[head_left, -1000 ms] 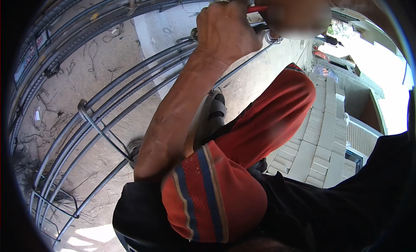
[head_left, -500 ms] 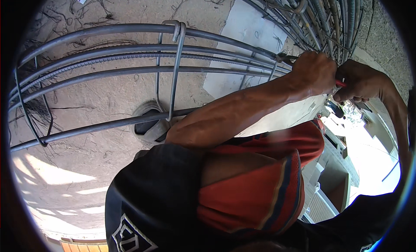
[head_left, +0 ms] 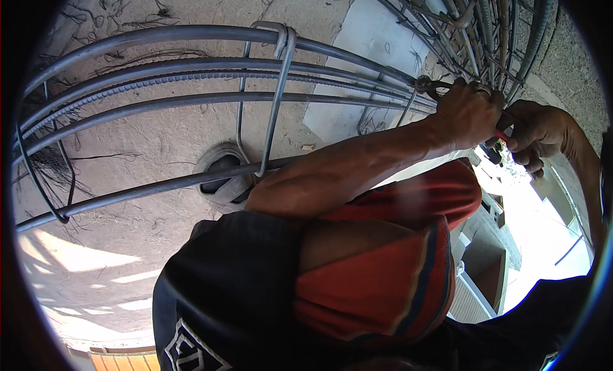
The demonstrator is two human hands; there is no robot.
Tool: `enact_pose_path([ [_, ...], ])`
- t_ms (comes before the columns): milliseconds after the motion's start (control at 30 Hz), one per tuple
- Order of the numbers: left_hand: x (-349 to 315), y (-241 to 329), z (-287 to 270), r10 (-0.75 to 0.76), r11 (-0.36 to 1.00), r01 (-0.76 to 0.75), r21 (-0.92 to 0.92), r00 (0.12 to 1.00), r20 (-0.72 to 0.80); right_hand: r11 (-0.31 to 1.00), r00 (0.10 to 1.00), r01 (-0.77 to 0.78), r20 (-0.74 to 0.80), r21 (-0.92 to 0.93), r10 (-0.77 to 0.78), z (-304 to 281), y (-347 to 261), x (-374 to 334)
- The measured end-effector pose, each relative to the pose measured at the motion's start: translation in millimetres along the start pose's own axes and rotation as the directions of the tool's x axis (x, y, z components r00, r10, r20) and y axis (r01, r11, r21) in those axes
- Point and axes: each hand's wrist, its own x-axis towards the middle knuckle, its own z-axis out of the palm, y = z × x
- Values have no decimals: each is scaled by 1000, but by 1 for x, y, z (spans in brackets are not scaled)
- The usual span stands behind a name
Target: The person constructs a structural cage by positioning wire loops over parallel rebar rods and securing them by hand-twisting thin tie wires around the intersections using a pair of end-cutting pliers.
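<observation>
A pair of pincers [head_left: 437, 87] has its dark jaws at the top bar of a rebar cage [head_left: 185, 101], beside a stirrup [head_left: 405, 110]. My left hand [head_left: 469, 113] is closed round the pincers, just behind the jaws. At the red-covered handle end, my right hand [head_left: 541, 129] grips with thumb and forefinger while its other fingers curl loosely. Whether a tie wire sits in the jaws is too small to tell. Nearer the middle, another stirrup [head_left: 277, 101] with hooked ends loops round the long bars.
Many rebars [head_left: 476, 32] lie bundled at the upper right. A pale sheet [head_left: 357, 58] rests on the dusty floor [head_left: 159, 141] beneath the cage. Loose wire [head_left: 48, 163] lies in tangles at the left. My shoe [head_left: 223, 176] is by the lowest bar, and my red-clad leg [head_left: 408, 192] is bent below my left arm.
The pincers and both hands have shifted slightly right and down in the view. My right hand's lower fingers have loosened and spread a little. The middle stirrup also appears farther right.
</observation>
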Motion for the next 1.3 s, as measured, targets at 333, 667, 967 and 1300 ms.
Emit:
enact_pose_path([
  [333,26,10,-34,-140,988,152,-1,907,397,289,730,-183,-327,-940,-600,23,24,5],
  [667,26,10,-30,-215,973,230,10,892,397,-177,586,-324,-50,-929,-809,37,21,5],
  [967,31,7,-28,-107,994,107,25,887,449,130,730,46,-55,-990,-681,-2,25,20],
  [1300,23,11,-16,-138,990,138,19,968,208,-73,524,-415,-172,-907,-834,45,27,-4],
])
